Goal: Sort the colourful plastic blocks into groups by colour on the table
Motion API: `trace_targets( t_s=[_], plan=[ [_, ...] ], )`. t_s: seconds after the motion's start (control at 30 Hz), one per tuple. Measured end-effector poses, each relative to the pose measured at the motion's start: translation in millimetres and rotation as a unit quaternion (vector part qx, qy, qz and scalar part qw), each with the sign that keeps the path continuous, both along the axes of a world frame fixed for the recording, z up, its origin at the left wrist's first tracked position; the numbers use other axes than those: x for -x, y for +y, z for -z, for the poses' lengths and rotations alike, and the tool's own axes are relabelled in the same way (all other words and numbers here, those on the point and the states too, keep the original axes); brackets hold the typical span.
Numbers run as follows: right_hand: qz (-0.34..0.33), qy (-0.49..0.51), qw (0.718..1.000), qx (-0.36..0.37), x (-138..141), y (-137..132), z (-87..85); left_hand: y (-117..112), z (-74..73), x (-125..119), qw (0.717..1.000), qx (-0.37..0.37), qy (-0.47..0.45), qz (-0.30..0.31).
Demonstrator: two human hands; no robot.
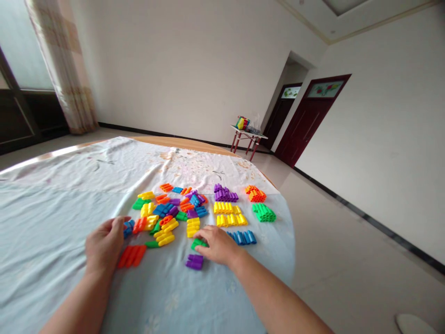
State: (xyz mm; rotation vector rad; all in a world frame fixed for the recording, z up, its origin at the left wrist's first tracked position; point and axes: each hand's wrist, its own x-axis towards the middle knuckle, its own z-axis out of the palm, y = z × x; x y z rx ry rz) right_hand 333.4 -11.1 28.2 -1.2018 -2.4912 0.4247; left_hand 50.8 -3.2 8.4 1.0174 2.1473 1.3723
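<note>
Bare forearms [278, 292] extend over the cloth-covered desk [198, 297]. The right hand [218, 246] pinches a green plastic tube block [198, 244] there, long axis roughly sideways; the left hand [106, 241], fingers nearly closed, meets blue plastic tubes [129, 228], grip impossible to tell.

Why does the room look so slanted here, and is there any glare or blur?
In the head view, the red door leans, probably from a tilted, wide-angle lens; bright glare, likely from the window, lies along the table's far-left rim; the left hand and right hand look slightly soft.
</note>
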Motion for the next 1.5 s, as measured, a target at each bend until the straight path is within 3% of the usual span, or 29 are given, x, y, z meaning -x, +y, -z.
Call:
trace_targets(
  t_s=[0.17,0.3,0.53,0.73,0.87,1.0,1.27,1.4,1.5],
  plan=[
    [0.046,0.048,0.998,-0.017,6.4,6.8,4.1,0.5,-0.4,-1.0,1.000,-0.004,-0.005,0.003],
    [0.065,0.026,0.997,-0.026,7.8,18.1,8.7,-0.4,-1.1,-0.9,1.000,-0.008,-0.004,0.008],
    [0.006,0.042,0.999,0.000,14.2,22.1,-4.1,-0.3,-0.7,-0.5,1.000,-0.012,-0.012,0.012],
    [-0.095,-0.042,0.994,0.027,37.4,17.9,-14.3,-1.2,0.2,-1.0,1.000,-0.013,-0.013,0.015],
    [-0.057,0.007,0.998,-0.019,47.5,11.0,-12.6,-1.2,0.4,-1.3,1.000,-0.011,-0.011,0.013],
    [-0.024,0.031,0.999,-0.023,45.1,1.5,-10.6,-1.4,-1.5,-2.2,1.000,-0.013,-0.012,0.014],
    [-0.058,-0.004,0.998,-0.019,51.3,-7.3,2.3,-1.8,-5.2,-2.7,1.000,-0.003,-0.005,0.011],
    [-0.047,0.049,0.997,-0.027,43.1,-9.0,-5.5,-1.1,-3.1,-1.1,1.000,0.001,-0.004,0.007],
    [-0.024,0.098,0.994,-0.033,21.0,-4.1,-16.1,-1.0,-4.3,-1.1,1.000,0.008,0.002,0.004]
  ],
)
